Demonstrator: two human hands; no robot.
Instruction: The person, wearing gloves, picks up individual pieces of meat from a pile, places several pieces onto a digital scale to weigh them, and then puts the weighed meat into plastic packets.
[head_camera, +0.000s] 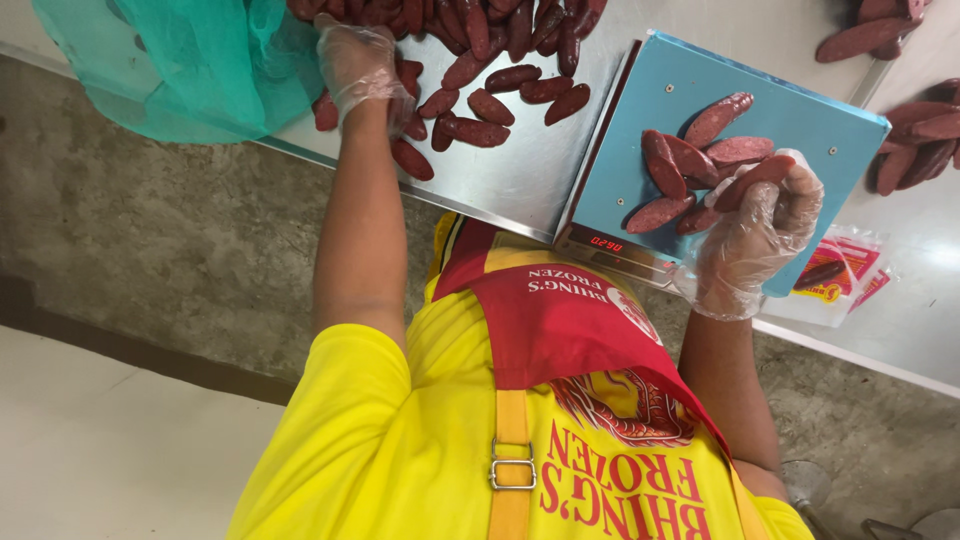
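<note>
Right hand (760, 235) in a thin clear plastic glove, fingers curled around one dark red sausage (752, 180) at the near right edge of the flat blue scale platform (800, 120), touching the small heap of sausages (690, 160) already there. Left hand (358, 62), gloved too, down in the loose pile of dark red sausages (480, 100) on the steel table (520, 180); cannot tell its grip. Likely risks: slick glove letting the sausage slip off the platform edge; pile's nearest pieces nudged off the table's near edge.

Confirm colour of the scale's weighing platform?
Light blue. The scale platform shows best in the head view, with dark red sausages on it.
</note>
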